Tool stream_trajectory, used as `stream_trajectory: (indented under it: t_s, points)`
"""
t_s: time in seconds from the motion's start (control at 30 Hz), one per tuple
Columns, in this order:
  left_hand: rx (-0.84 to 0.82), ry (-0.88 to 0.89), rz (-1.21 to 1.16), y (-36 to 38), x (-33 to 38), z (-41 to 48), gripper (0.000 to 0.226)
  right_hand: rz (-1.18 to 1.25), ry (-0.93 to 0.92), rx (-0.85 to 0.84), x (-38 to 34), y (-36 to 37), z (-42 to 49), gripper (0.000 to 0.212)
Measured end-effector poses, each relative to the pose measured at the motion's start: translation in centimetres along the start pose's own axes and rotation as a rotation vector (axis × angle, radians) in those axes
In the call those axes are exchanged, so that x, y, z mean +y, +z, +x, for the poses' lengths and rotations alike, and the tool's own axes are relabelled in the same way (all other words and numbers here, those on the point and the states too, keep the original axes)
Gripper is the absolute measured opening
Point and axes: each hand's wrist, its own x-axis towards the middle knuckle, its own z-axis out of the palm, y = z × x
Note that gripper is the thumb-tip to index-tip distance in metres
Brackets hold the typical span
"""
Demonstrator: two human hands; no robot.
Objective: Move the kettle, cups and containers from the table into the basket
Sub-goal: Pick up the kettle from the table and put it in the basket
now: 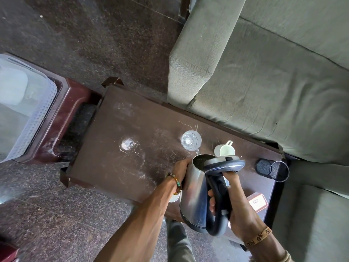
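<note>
A steel kettle [194,191] with a black handle is tilted over the dark table [113,148], spout toward a clear glass [190,139], with a thin stream of water at the spout. My right hand [234,210] grips the handle. My left hand [180,170] holds the kettle's side near the top. A white cup [225,149] lies behind the kettle. Another clear glass [127,144] stands mid-table. A white basket [22,118] sits at the left on a maroon stool.
A black mesh holder [272,169] lies on its side at the table's right end. A red and white box [256,202] sits near my right hand. A grey sofa [273,82] runs along the table's far side. A white lid [174,197] peeks from under my left wrist.
</note>
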Motion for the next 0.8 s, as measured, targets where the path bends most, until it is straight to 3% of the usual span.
stream_trajectory:
  t_s: [0.6, 0.8]
  points:
    - [0.008, 0.022, 0.051, 0.18, -0.11, -0.85, 0.009, -0.025, 0.008, -0.005, 0.05, -0.47, -0.50, 0.086]
    - [-0.022, -0.006, 0.042, 0.09, -0.33, -0.82, 0.017, -0.020, 0.030, -0.007, -0.18, -0.63, -0.59, 0.089]
